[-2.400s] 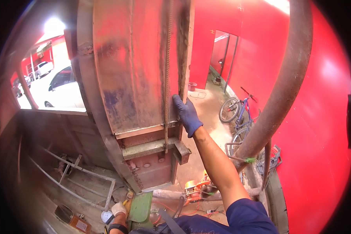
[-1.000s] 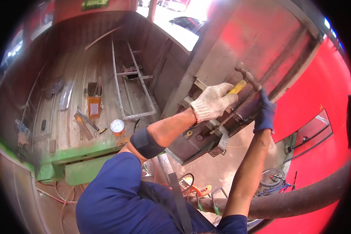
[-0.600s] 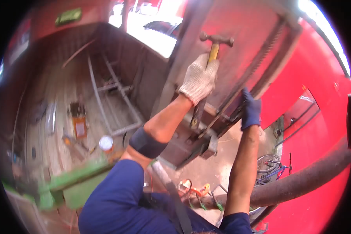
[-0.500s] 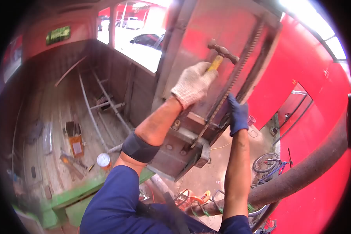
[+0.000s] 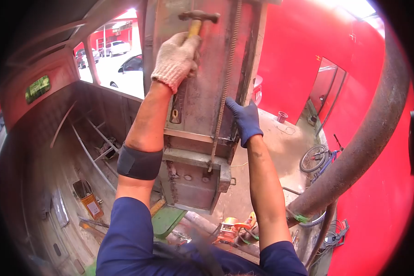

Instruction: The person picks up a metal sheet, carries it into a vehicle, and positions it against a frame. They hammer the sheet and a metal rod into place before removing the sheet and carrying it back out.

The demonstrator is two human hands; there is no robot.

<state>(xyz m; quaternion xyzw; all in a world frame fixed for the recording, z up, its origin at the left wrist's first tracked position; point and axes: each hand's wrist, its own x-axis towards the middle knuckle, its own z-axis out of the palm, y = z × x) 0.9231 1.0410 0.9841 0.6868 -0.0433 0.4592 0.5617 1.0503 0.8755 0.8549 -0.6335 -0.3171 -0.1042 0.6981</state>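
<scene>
Seen from the head camera: left hand (image 5: 177, 59) in a white knitted cotton glove, clenched around the yellow handle of a hammer (image 5: 198, 19), dark metal head raised high against the rusty steel panel (image 5: 202, 96). Right hand (image 5: 244, 120) in a blue fabric glove, fingers spread and pressed flat on the panel's right edge, just beside a twisted ribbed steel rod (image 5: 223, 99) running down the panel face; gripping nothing that can be made out. Panel tall and flat, worn to patchy brown and grey, ending below in a boxy bracket (image 5: 193, 181) with bolt heads and flaking rust. Black elastic band (image 5: 139, 162) wrapped round the left forearm, dark blue sleeves at both shoulders. Down at left, a weathered wooden truck bed (image 5: 55, 152) with thin metal bars and a small orange box (image 5: 93, 207) lying on it. At right, a thick curved rusty pipe (image 5: 363, 138) crossing before a smooth red wall (image 5: 290, 60), a bicycle (image 5: 319, 158) leaning near the wall on the dusty concrete floor (image 5: 280, 147). White cars (image 5: 124, 76) visible outside in bright light.
</scene>
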